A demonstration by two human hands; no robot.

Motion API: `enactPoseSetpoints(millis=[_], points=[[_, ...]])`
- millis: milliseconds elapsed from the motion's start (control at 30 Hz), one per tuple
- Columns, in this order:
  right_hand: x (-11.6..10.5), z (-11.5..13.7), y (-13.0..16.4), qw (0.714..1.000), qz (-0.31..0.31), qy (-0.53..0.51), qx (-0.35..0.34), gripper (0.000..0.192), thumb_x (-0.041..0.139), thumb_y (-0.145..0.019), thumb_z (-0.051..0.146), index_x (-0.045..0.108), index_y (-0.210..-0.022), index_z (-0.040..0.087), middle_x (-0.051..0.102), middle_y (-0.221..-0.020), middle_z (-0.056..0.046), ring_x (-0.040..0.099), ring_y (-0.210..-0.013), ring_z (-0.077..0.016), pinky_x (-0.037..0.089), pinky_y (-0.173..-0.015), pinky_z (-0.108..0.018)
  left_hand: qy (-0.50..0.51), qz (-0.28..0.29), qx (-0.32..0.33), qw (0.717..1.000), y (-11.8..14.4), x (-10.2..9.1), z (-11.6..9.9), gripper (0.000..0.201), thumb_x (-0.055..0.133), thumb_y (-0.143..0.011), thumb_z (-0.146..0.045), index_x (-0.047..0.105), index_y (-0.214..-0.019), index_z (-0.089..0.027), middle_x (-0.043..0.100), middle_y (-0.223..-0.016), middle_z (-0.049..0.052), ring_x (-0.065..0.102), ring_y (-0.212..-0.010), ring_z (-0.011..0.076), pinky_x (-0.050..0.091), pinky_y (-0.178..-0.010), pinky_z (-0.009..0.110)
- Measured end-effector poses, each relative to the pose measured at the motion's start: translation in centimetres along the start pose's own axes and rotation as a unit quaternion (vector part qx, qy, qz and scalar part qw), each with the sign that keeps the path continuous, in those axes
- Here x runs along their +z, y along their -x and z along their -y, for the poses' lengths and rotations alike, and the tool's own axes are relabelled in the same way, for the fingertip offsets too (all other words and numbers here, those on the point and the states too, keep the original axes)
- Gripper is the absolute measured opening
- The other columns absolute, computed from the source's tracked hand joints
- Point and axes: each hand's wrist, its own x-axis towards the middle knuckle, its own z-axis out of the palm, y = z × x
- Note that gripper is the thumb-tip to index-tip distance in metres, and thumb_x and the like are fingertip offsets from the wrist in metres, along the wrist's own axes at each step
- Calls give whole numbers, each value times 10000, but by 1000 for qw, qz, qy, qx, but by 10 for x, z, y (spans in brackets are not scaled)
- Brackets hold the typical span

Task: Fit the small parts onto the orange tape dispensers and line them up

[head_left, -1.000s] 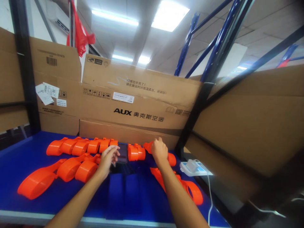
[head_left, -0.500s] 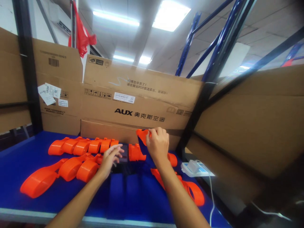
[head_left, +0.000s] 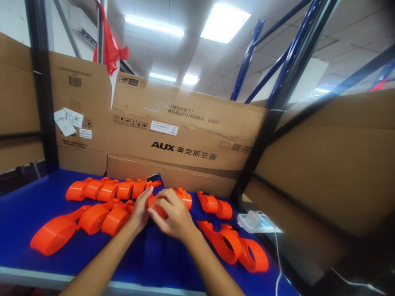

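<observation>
My right hand point(head_left: 171, 216) and my left hand point(head_left: 139, 210) meet over the middle of the blue tabletop point(head_left: 27, 197). Between them they grip one orange plastic part point(head_left: 184, 198), which my fingers partly hide. Just behind the hands a small dark object point(head_left: 153, 177) sticks up; I cannot tell what it is. A row of nested orange parts point(head_left: 108, 189) lies behind my left hand. A second row point(head_left: 83, 222) lies left of it.
More orange parts lie right of my hands point(head_left: 215, 204) and near the front right point(head_left: 237, 248). A white power adapter point(head_left: 255, 220) with a cable sits at the right edge. Cardboard boxes point(head_left: 185, 135) wall the back and right, beside a black rack post point(head_left: 257, 148).
My right hand has come down from the back of the table with an orange part and now meets my left hand at the middle. The dark flat object is no longer visible under my left hand.
</observation>
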Motion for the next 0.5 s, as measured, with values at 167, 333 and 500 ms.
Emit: enactPoseSetpoints(millis=[167, 333, 500], points=[[9, -25, 14, 963, -133, -79, 222, 201, 526, -942, 304, 671, -1011, 183, 696, -930, -84, 638, -838, -203, 514, -742, -312, -56, -13, 16, 998, 0, -1, 5, 413, 859, -639, -356, 681, -961, -169, 703, -823, -1, 663, -745, 168, 506, -736, 269], [23, -46, 41, 928, -73, -201, 306, 269, 558, -915, 404, 696, -936, 174, 666, -739, -28, 562, -596, -153, 440, -547, -245, -181, 41, 51, 981, 8, 1, 9, 403, 806, -710, -412, 698, -1012, -169, 724, -971, 56, 663, -912, 202, 486, -841, 280], [33, -45, 53, 910, -104, -251, 312, 273, 544, -903, 385, 674, -790, 174, 579, -640, -2, 496, -571, -139, 411, -542, -237, -256, 143, 106, 950, 10, 3, 5, 370, 723, -806, -385, 676, -1106, -173, 714, -1106, 98, 650, -1037, 245, 468, -936, 335]])
